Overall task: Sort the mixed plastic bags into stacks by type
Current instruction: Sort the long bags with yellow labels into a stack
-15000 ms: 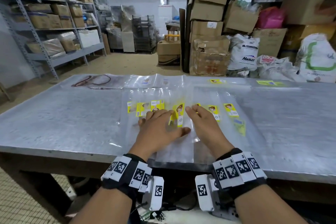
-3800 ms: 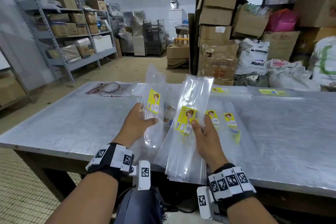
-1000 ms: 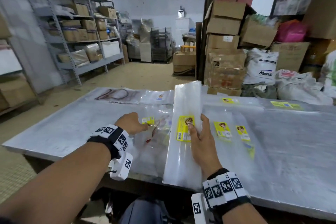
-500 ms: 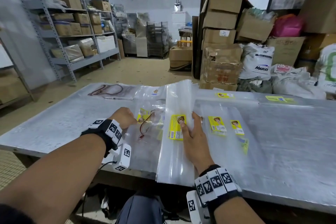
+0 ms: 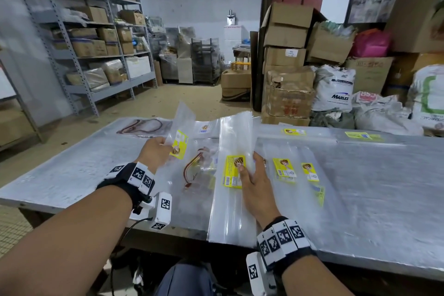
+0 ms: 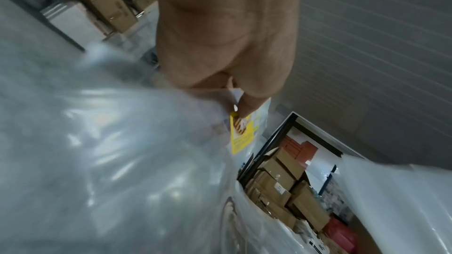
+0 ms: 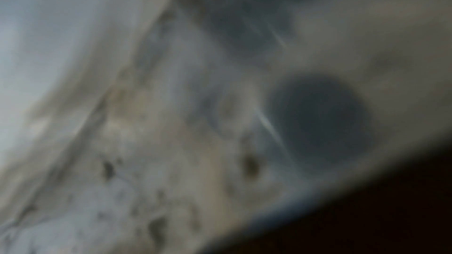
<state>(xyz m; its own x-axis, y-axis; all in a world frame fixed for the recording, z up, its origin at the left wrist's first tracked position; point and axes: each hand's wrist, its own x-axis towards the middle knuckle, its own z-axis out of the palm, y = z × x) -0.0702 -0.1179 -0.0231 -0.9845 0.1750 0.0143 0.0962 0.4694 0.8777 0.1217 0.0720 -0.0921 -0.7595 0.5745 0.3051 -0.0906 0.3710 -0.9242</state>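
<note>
The metal table [image 5: 374, 190] fills the lower frame, clear bags spread across it. At centre the right hand [image 5: 255, 181] still holds the long stack of bags [image 5: 234, 199] by its yellow label, fingers curled behind, thumb on front. Half a second ago the left hand [image 5: 155, 155] was down on the pile; now it pinches a small labelled bag [image 5: 180, 137], lifted left of centre.
</note>
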